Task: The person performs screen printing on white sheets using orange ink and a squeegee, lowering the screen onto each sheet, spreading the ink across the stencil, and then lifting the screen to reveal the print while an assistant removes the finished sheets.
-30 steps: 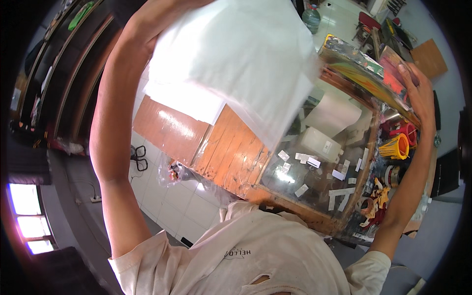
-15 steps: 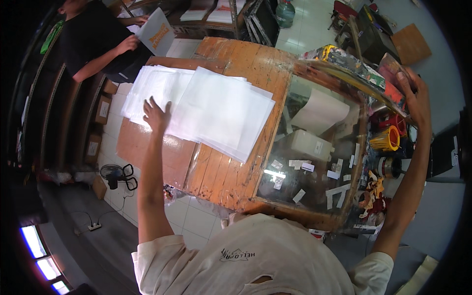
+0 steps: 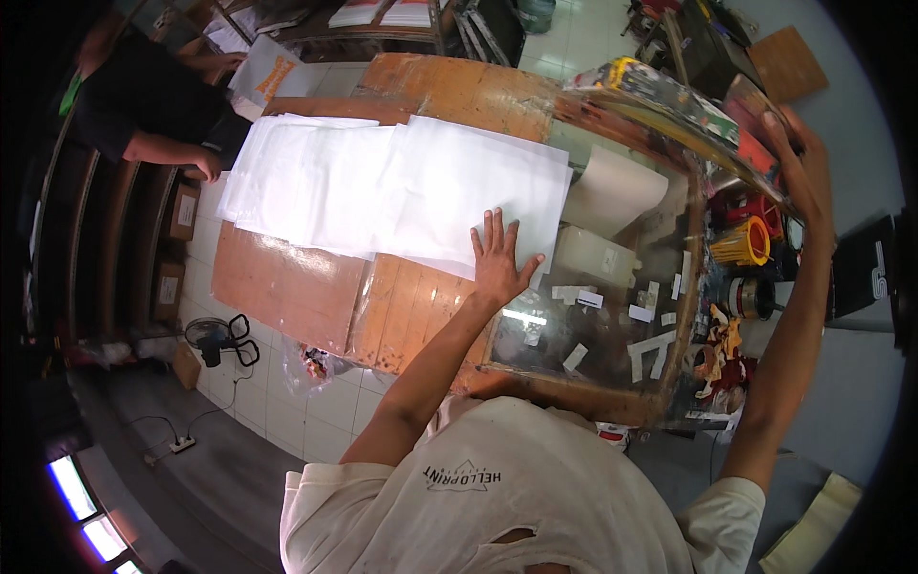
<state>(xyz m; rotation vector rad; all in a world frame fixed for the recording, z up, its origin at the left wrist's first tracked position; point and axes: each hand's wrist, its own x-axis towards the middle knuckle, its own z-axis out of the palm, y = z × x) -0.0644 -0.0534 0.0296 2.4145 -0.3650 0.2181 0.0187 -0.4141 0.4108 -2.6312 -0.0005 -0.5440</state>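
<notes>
My left hand [image 3: 499, 268] lies open with fingers spread, palm down on the near right part of a top white sheet [image 3: 469, 182]. The sheet belongs to a spread of overlapping thin white sheets [image 3: 306, 182] across the wooden table [image 3: 406, 316]. Its right end overlaps the glass panel [image 3: 545, 354] set into the table. At the right, my right hand [image 3: 801, 163] is closed round the end of a paint-stained screen printing frame [image 3: 669, 110], which stands tilted up over the panel's far right edge. Some of its fingers are hidden.
At the far left a person in a dark shirt [image 3: 143, 86] holds a printed white bag [image 3: 273, 77]. A yellow cup [image 3: 741, 242], a tape roll [image 3: 751, 298] and stained rags [image 3: 717, 364] crowd the right edge. A small fan [image 3: 220, 342] stands on the floor.
My left hand has moved right and nearer, and the top sheet has shifted right onto the glass. My right hand stays on the frame. The person has lowered one hand toward the sheets.
</notes>
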